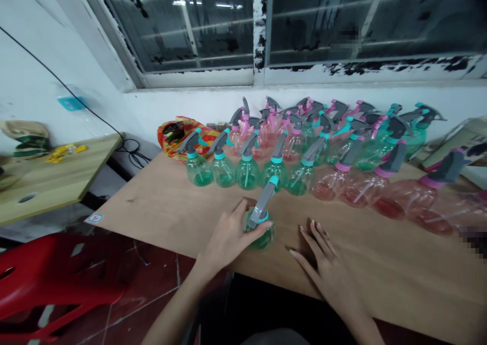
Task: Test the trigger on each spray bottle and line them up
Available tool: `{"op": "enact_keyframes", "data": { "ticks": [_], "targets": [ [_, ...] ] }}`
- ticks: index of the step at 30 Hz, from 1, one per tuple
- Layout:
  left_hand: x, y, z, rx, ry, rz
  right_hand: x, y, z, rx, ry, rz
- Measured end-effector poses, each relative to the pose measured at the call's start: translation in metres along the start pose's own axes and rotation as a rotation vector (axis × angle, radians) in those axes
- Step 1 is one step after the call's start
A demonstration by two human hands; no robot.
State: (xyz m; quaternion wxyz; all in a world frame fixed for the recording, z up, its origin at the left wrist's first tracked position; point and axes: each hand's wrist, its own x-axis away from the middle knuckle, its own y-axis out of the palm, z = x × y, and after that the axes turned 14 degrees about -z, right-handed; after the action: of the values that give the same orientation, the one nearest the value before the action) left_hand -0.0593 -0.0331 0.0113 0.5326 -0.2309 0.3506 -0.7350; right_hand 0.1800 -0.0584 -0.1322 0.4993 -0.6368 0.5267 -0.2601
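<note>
The left hand (228, 236) is wrapped around a green spray bottle (263, 241) near the front edge of the wooden tabletop (160, 203), its thumb across the near side just below the turquoise collar and its fingers on the far side. The bottle's grey trigger head (262, 205) has its turquoise nozzle pointing away from the person; whether the base touches the wood is hard to tell. The right hand (323, 264) holds nothing; its fingers are spread, palm down, over the tabletop to the right of the bottle. Beyond the hands stands a row of green spray bottles (247, 175), continued to the right by pink spray bottles (325, 187), with more of both colours crowded behind, toward the window (205, 35). A red-and-yellow plastic bag (184, 127) lies behind the row's left end. At far left are yellow pieces (64, 152) on a side table (57, 187) and a red plastic stool (57, 269).
</note>
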Motion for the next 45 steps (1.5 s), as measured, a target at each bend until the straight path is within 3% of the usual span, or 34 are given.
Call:
{"op": "enact_keyframes", "data": {
  "ticks": [4, 8, 16, 24, 30, 36, 45],
  "targets": [
    [0.011, -0.012, -0.002, -0.041, 0.011, -0.004, 0.002, 0.001, 0.003, 0.030, -0.016, -0.016],
    [0.020, -0.026, -0.017, -0.026, 0.054, 0.048, 0.007, 0.002, 0.008, 0.060, -0.030, -0.037],
    [0.038, -0.065, -0.066, 0.005, -0.001, 0.238, 0.009, 0.002, 0.018, 0.143, -0.068, -0.004],
    [0.044, -0.107, -0.130, 0.165, -0.112, 0.402, 0.011, 0.015, 0.046, 0.048, -0.110, -0.086],
    [0.031, -0.136, -0.168, 0.169, -0.113, 0.458, 0.011, 0.020, 0.055, 0.023, -0.122, -0.109],
    [0.005, -0.148, -0.209, 0.148, -0.083, 0.575, 0.011, 0.020, 0.053, 0.005, -0.137, -0.119],
    [-0.040, -0.164, -0.242, 0.016, -0.070, 0.668, 0.011, 0.026, 0.046, -0.053, -0.103, -0.027]
  ]
}}
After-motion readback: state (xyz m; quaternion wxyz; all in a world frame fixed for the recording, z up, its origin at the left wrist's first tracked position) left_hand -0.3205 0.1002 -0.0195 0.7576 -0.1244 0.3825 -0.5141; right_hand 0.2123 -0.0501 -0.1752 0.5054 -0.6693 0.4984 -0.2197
